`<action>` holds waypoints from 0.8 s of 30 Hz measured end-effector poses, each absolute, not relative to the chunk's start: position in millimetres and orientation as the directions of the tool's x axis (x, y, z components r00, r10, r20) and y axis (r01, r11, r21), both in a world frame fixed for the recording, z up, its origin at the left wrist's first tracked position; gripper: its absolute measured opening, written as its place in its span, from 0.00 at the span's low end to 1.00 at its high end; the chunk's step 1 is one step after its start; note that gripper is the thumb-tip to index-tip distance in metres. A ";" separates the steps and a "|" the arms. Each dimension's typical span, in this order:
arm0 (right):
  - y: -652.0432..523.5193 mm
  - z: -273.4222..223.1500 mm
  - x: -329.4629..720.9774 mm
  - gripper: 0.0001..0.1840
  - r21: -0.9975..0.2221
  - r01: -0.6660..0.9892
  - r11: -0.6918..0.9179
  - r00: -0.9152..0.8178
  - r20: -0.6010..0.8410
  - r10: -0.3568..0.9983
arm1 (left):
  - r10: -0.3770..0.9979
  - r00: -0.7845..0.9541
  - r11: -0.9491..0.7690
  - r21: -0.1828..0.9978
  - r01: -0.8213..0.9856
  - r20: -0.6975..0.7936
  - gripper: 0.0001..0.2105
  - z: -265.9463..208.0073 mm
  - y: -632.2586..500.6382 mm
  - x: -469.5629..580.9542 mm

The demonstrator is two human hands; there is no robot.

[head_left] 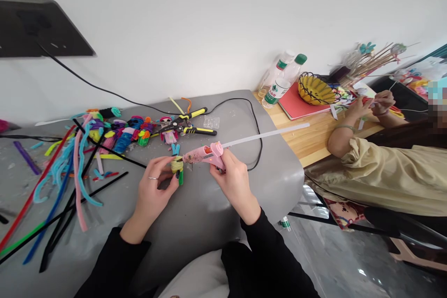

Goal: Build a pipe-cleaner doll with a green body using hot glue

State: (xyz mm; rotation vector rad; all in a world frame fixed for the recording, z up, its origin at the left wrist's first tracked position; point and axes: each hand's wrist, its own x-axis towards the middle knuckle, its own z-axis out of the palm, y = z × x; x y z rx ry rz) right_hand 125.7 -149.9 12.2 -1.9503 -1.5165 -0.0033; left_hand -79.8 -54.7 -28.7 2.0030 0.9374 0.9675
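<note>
My left hand [155, 186] pinches a small pipe-cleaner figure [177, 165], its body wound in pale yellow with blue, green and black bits sticking out. In my right hand [234, 179] is a pink hot glue gun [204, 152], gripped by its handle. The gun's nozzle points left and meets the figure's upper side; whether glue is coming out cannot be seen. A long translucent glue stick [267, 134] juts from the gun's rear. Beyond the gun lie wire strippers [185, 123] with yellow and black handles.
Several colourful pipe-cleaner figures [127, 137] line the back of the grey table, with loose pipe cleaners [75, 167] at left. A black cable [256, 125] loops across. Two bottles [279, 86] and a yellow basket [316, 88] stand right, near a co-worker's hands [372, 104].
</note>
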 end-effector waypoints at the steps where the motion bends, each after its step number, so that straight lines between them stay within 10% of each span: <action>1: -150.1 12.2 125.9 0.14 -0.491 0.864 -0.111 0.327 0.380 0.865 | 0.828 0.456 -0.485 0.825 0.291 0.327 0.15 -28.6 -54.8 -79.8; 24: -152.3 13.6 129.5 0.12 -0.471 0.879 -0.073 0.307 0.443 0.843 | 0.793 0.459 -0.543 0.807 0.234 0.400 0.15 -31.1 -53.2 -78.9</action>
